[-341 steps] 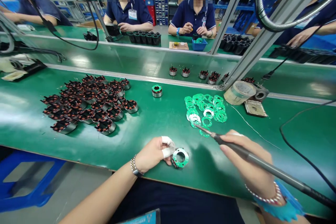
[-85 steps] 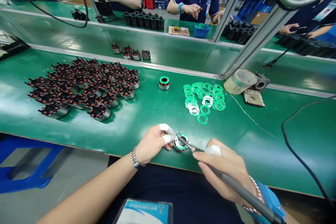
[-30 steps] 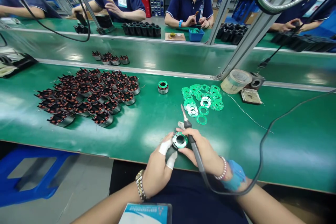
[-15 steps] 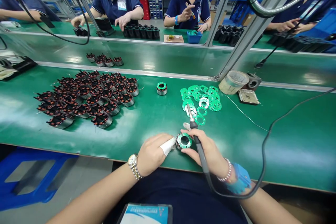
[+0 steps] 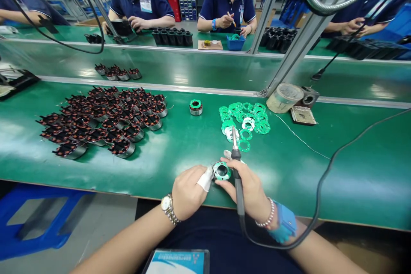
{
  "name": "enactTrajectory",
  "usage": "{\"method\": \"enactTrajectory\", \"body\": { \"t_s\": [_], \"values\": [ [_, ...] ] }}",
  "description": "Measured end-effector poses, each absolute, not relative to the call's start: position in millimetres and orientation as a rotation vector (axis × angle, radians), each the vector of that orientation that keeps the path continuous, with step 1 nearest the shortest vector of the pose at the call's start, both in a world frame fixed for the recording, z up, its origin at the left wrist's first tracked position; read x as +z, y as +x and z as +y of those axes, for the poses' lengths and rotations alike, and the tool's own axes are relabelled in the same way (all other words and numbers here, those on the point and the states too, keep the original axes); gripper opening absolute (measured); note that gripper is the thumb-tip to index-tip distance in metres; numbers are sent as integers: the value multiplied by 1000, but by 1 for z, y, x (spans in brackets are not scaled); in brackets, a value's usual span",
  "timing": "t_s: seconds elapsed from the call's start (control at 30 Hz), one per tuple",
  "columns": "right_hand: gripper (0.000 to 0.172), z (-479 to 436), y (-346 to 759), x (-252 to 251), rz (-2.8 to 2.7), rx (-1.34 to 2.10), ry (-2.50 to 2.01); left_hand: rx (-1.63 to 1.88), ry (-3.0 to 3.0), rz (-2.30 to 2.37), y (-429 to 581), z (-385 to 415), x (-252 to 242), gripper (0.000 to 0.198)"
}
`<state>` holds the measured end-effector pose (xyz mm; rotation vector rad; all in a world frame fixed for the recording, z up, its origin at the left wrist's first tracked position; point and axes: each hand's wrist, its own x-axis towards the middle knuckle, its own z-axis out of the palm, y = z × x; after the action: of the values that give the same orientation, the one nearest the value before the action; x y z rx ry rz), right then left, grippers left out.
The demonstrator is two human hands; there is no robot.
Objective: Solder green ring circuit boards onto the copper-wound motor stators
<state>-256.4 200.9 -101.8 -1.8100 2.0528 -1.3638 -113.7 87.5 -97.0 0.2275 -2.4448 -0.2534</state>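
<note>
A small wound stator with a green ring board on top (image 5: 221,171) sits near the front edge of the green bench (image 5: 192,145). My left hand (image 5: 189,190), fingertips taped white, pinches its left side. My right hand (image 5: 248,188) touches its right side with thumb and fingers while also gripping a black soldering iron (image 5: 236,167), whose tip points up and away from me. The iron's black cord (image 5: 324,175) loops off to the right.
A heap of copper-wound stators (image 5: 102,120) lies at the left, a lone stator (image 5: 195,107) in the middle and a pile of green ring boards (image 5: 244,117) beyond my hands. A tape roll (image 5: 284,97) and sponge tray (image 5: 302,115) stand right. Other people work across the conveyor.
The iron's tip has lifted off the stator and now points away. Both hands have closed on the stator, and my left hand has shifted slightly around it.
</note>
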Motion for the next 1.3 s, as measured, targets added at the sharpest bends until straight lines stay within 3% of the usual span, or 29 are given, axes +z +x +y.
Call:
{"method": "enactTrajectory", "body": {
  "t_s": [0.3,0.5,0.77,1.1,1.3],
  "values": [
    [34,197,-261,-98,1982,-1353,-1801,-610,486,-2477,-109,119,-109,40],
    [41,200,-265,-93,1979,-1297,-1739,-974,593,-2389,-104,104,-100,35],
    [45,200,-273,-90,1823,-1245,-1785,-626,45,-2556,-115,55,-87,22],
    [45,199,-270,-95,1841,-1273,-1783,-1041,625,-2425,-127,68,-88,10],
    [42,200,-261,-100,1952,-1317,-1802,-1074,667,-2375,-112,98,-87,26]
  ]
}}
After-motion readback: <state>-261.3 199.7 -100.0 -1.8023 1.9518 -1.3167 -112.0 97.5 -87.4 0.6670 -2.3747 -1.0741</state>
